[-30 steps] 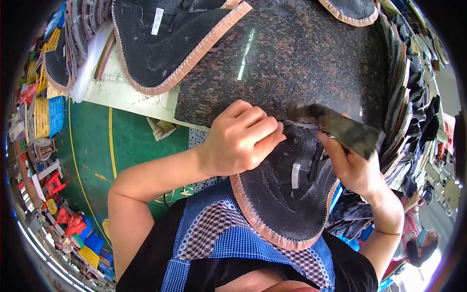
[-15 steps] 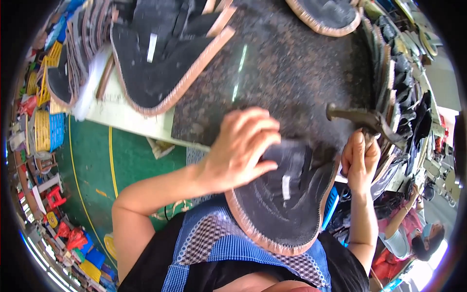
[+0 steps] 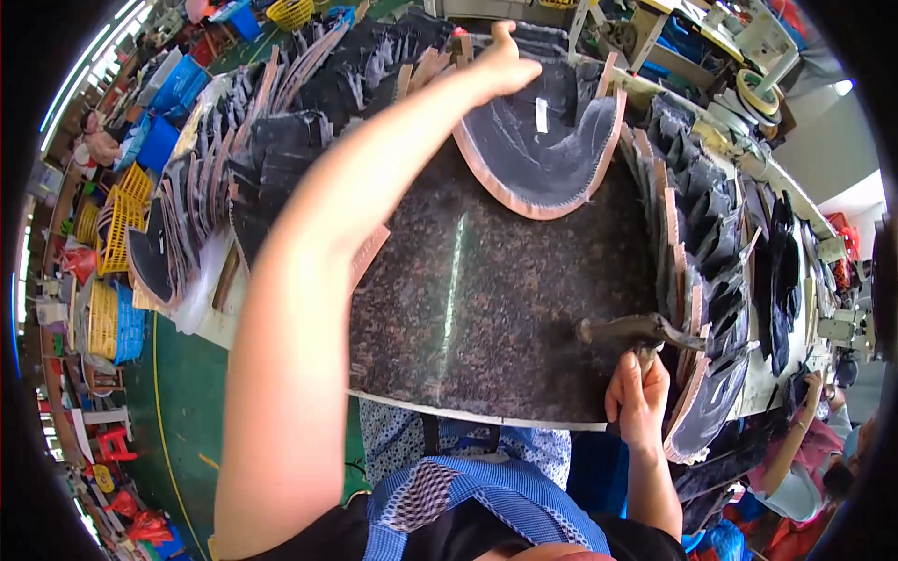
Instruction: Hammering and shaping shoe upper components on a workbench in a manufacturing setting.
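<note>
My right hand point(image 3: 638, 400) is closed round the handle of a hammer point(image 3: 641, 327), held over the table's near right side, with its metal head lying crosswise above the fist. My left arm stretches to the far side of the table. There my left hand point(image 3: 505, 67) is over the upper left part of a curved black fabric piece point(image 3: 533, 173), thumb and a finger apart; its other fingers are hidden. This piece has a tan, stitched-looking rim and a white label. It lies on the dark speckled stone tabletop point(image 3: 496, 299).
Rows of similar black pieces stand at the right point(image 3: 678, 234) and at the left point(image 3: 201, 206). Yellow baskets point(image 3: 117, 224) are beyond the left row. Another person's arm point(image 3: 790, 425) shows at the far right. The green floor point(image 3: 192, 402) lies left of the table.
My left hand has gone from the near edge to the far side. The black piece held against my apron is gone from there; a labelled piece lies far off. The view has tilted up.
</note>
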The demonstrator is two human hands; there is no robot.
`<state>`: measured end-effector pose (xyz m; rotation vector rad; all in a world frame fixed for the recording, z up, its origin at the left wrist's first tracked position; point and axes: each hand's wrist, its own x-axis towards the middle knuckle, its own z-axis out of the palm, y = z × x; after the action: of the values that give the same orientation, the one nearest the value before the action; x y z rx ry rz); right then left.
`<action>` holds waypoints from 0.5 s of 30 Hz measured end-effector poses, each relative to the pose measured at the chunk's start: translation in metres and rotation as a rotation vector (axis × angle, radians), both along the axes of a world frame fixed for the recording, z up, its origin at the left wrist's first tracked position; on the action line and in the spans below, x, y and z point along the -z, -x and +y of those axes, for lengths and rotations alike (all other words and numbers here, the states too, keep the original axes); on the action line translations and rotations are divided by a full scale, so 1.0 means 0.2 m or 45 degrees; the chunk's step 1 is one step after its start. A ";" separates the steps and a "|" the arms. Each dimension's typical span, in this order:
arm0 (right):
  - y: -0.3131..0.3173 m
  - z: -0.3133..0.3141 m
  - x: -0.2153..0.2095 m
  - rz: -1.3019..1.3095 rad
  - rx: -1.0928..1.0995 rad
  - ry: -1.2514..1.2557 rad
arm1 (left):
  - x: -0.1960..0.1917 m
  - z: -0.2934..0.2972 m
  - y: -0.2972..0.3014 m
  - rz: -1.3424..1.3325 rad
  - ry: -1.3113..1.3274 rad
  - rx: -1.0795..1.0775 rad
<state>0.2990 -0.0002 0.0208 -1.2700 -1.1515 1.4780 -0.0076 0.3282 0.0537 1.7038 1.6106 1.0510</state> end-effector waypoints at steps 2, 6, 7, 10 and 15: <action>0.01 0.00 0.02 -0.016 -0.029 -0.018 | 0.23 0.15 -0.01 0.344 -0.225 -0.081; 0.09 0.02 0.00 -0.108 -0.066 -0.005 | 0.26 0.03 0.11 0.490 -0.603 -0.279; 0.06 0.01 -0.01 -0.199 -0.060 -0.032 | 0.20 -0.03 -0.01 0.726 -1.042 -0.352; 0.04 -0.02 0.00 -0.135 0.081 -0.063 | 0.07 -0.29 -0.07 0.458 -1.073 0.040; 0.04 -0.03 0.02 -0.112 0.027 -0.215 | -0.15 -1.05 0.65 0.941 -1.030 0.109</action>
<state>0.2909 -0.0059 0.0173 -1.2368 -1.2885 1.2911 -0.1377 0.1190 0.0840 2.9397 1.5729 1.1964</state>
